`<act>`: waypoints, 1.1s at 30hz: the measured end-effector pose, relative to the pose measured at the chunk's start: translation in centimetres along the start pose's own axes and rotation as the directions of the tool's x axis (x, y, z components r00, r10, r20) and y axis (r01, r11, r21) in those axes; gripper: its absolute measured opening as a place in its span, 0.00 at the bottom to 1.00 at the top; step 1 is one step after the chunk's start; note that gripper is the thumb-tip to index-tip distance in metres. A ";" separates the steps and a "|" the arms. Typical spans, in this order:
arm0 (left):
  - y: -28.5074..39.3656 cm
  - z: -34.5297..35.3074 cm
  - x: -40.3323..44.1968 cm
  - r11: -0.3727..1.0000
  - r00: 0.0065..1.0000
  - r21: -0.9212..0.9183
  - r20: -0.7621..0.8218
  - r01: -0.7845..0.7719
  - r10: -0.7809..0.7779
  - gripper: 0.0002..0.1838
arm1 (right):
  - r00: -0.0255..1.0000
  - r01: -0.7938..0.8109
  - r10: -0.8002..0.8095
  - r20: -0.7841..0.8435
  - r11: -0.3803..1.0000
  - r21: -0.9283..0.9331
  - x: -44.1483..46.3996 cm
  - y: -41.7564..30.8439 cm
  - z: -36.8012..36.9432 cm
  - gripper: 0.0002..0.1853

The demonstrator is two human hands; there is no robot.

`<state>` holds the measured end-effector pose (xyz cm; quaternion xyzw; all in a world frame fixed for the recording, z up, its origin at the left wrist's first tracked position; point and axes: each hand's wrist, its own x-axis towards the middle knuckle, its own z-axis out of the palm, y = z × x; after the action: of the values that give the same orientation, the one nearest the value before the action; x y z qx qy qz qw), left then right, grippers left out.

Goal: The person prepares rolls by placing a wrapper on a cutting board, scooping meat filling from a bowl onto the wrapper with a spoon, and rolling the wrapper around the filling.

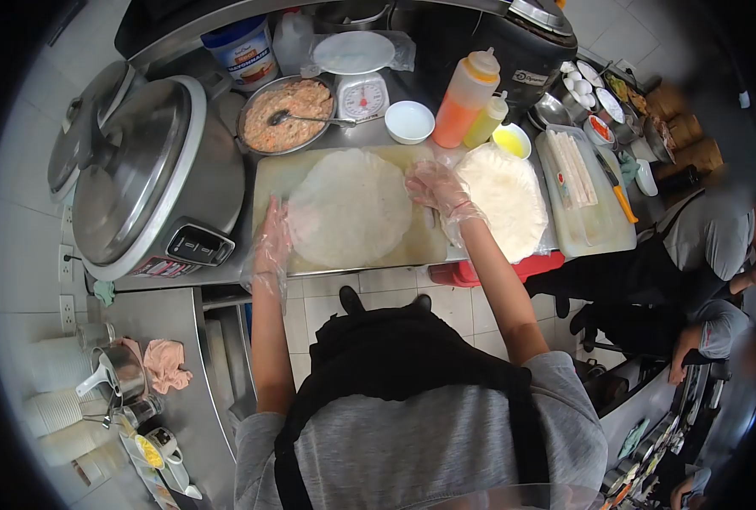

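Observation:
A thin, pale round wrapper sheet point(348, 208) lies flat on a worn cutting board point(433, 245). At its left edge is my left hand point(271, 238) in a clear plastic glove, fingers stretched out and the edge of the hand along the board. My right hand point(442, 187), gloved too, is between the sheet and a stack of round white wrappers point(507, 204). Its fingers are loosely bent and apart near the sheet's right edge; nothing shows in them. Behind the board stands a metal bowl of minced filling point(293, 106) with a spoon point(310, 121) in it.
A kitchen scale point(362, 98), white bowl point(409, 122) and orange squeeze bottle point(465, 98) line the back. A large cooker point(148, 178) stands left. On the right, a tray of white rolls point(570, 166) lies beside an orange-handled knife point(617, 187). Co-workers point(709, 234) stand further right.

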<state>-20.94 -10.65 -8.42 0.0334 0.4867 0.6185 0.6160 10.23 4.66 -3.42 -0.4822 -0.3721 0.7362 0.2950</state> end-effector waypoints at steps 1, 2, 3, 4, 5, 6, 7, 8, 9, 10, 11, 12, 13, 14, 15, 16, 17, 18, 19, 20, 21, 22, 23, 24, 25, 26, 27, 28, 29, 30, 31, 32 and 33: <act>0.9 0.8 -0.8 0.969 0.996 0.240 -0.047 -0.062 0.075 0.35 | 1.000 0.012 -0.014 -0.019 0.997 -0.079 0.3 0.2 0.3 0.18; 1.8 2.4 -2.1 0.877 0.985 0.468 -0.073 -0.106 0.157 0.32 | 0.999 0.022 -0.028 -0.039 0.987 -0.158 0.5 0.4 0.4 0.20; 2.2 3.1 -2.7 0.731 0.967 0.670 -0.077 -0.129 0.241 0.29 | 0.985 0.122 -0.159 -0.061 0.910 -0.396 1.5 0.8 0.4 0.22; 1.9 2.2 -1.7 0.708 0.960 0.670 0.026 -0.224 0.280 0.28 | 0.956 0.199 -0.288 -0.051 0.768 -0.609 3.1 1.3 0.3 0.25; 1.4 1.0 -0.4 0.679 0.939 0.660 0.130 -0.321 0.317 0.27 | 0.913 0.248 -0.408 -0.008 0.569 -0.784 3.8 1.5 0.5 0.27; 1.2 -0.1 0.9 0.647 0.906 0.639 0.234 -0.416 0.352 0.26 | 0.885 0.256 -0.466 -0.006 0.495 -0.830 4.3 2.0 0.7 0.27; 1.5 0.0 1.2 0.666 0.902 0.611 0.241 -0.427 0.358 0.26 | 0.852 0.257 -0.523 0.001 0.417 -0.872 4.5 2.3 1.3 0.28; 1.7 0.1 1.5 0.685 0.898 0.582 0.247 -0.438 0.364 0.26 | 0.818 0.251 -0.576 0.013 0.336 -0.908 4.6 2.6 1.6 0.29; 1.9 0.1 1.6 0.704 0.894 0.553 0.250 -0.447 0.371 0.26 | 0.817 0.264 -0.577 0.025 0.334 -0.905 4.5 2.7 1.6 0.29; 1.8 -0.3 2.0 0.692 0.883 0.553 0.231 -0.464 0.409 0.26 | 0.816 0.277 -0.577 0.039 0.332 -0.902 4.3 3.1 1.5 0.29; 1.8 -0.6 2.4 0.679 0.870 0.554 0.210 -0.482 0.447 0.26 | 0.815 0.293 -0.577 0.054 0.329 -0.898 4.1 3.4 1.3 0.29; 1.8 -1.0 2.7 0.665 0.855 0.556 0.189 -0.499 0.483 0.26 | 0.792 0.331 -0.597 0.126 0.248 -0.910 3.9 4.0 0.9 0.29; 2.1 -1.0 2.3 0.658 0.879 0.602 0.175 -0.452 0.444 0.29 | 0.766 0.367 -0.611 0.198 0.163 -0.916 3.2 4.3 0.6 0.29; 2.4 -1.2 1.6 0.647 0.901 0.646 0.159 -0.404 0.404 0.31 | 0.738 0.399 -0.619 0.271 0.076 -0.914 2.9 4.6 0.6 0.29; 2.4 -1.4 0.8 0.633 0.922 0.688 0.140 -0.353 0.361 0.33 | 0.764 0.353 -0.629 0.142 0.224 -0.908 3.1 4.6 0.8 0.29; 2.3 -1.2 -0.1 0.627 0.919 0.683 0.185 -0.376 0.349 0.33 | 0.785 0.303 -0.619 0.011 0.369 -0.878 2.2 3.6 2.3 0.29; 2.1 -0.9 -1.0 0.620 0.914 0.676 0.230 -0.398 0.335 0.34 | 0.799 0.252 -0.590 -0.118 0.507 -0.824 1.9 3.3 3.5 0.30; 1.9 -0.9 -1.6 0.613 0.906 0.669 0.275 -0.421 0.322 0.34 | 0.801 0.211 -0.587 -0.117 0.460 -0.862 2.4 3.5 4.2 0.30; 1.3 -1.9 -1.1 0.417 0.843 0.742 0.386 -0.525 0.375 0.33 | 0.803 0.170 -0.585 -0.115 0.410 -0.896 3.5 3.6 4.7 0.30; 0.2 -3.5 0.1 0.199 0.768 0.770 0.502 -0.607 0.399 0.33 | 0.805 0.128 -0.583 -0.113 0.357 -0.925 4.2 3.8 5.1 0.30; -0.4 -4.2 0.9 -0.027 0.683 0.751 0.615 -0.660 0.394 0.32 | 0.802 0.127 -0.591 -0.082 0.304 -0.944 4.7 4.2 5.5 0.29; 0.6 -2.5 -0.4 0.101 0.766 0.785 0.554 -0.611 0.326 0.29 | 0.799 0.128 -0.600 -0.049 0.249 -0.960 5.3 4.5 5.9 0.28; 1.1 -1.6 -0.7 0.206 0.763 0.744 0.565 -0.636 0.315 0.29 | 0.795 0.129 -0.606 -0.015 0.193 -0.973 5.7 4.6 6.1 0.28; 1.5 -1.0 -0.6 0.309 0.758 0.693 0.577 -0.652 0.305 0.28 | 0.769 0.257 -0.639 -0.002 0.312 -0.915 5.9 4.5 5.7 0.27; 2.0 -0.2 -0.6 0.409 0.752 0.633 0.589 -0.657 0.296 0.28 | 0.742 0.381 -0.671 0.005 0.415 -0.826 5.9 4.2 5.0 0.26; 3.2 1.4 -1.5 0.497 0.772 0.603 0.575 -0.624 0.273 0.27 | 0.714 0.497 -0.700 0.008 0.498 -0.711 5.3 3.7 4.6 0.26; 4.5 2.8 -2.6 0.581 0.792 0.570 0.559 -0.581 0.245 0.27 | 0.704 0.478 -0.711 -0.005 0.478 -0.737 4.6 3.0 3.8 0.25; 5.5 3.8 -3.4 0.660 0.812 0.533 0.544 -0.530 0.213 0.26 | 0.694 0.457 -0.719 -0.018 0.460 -0.761 2.5 1.2 3.7 0.25; 6.2 4.1 -3.4 0.638 0.789 0.520 0.566 -0.567 0.239 0.26 | 0.684 0.434 -0.729 -0.033 0.442 -0.785 0.7 -0.3 3.7 0.25; 6.9 4.4 -3.1 0.614 0.762 0.506 0.591 -0.606 0.265 0.25 | 0.761 0.381 -0.640 -0.108 0.574 -0.725 -0.1 -1.0 3.4 0.27; 7.5 4.5 -2.7 0.587 0.733 0.490 0.616 -0.644 0.289 0.25 | 0.770 0.356 -0.629 -0.109 0.565 -0.744 -0.2 -1.2 3.2 0.27; 7.5 4.3 -1.7 0.679 0.814 0.517 0.541 -0.522 0.214 0.25 | 0.779 0.332 -0.617 -0.111 0.556 -0.762 -0.2 -1.3 3.1 0.27; 7.0 4.1 -0.7 0.695 0.851 0.535 0.477 -0.481 0.221 0.25 | 0.790 0.307 -0.603 -0.112 0.547 -0.778 -0.3 -1.3 3.0 0.27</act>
<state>-23.29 -7.30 -1.37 0.4521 0.5230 0.5057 0.5161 7.65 4.41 -1.40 -0.5702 -0.6833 0.3172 0.3277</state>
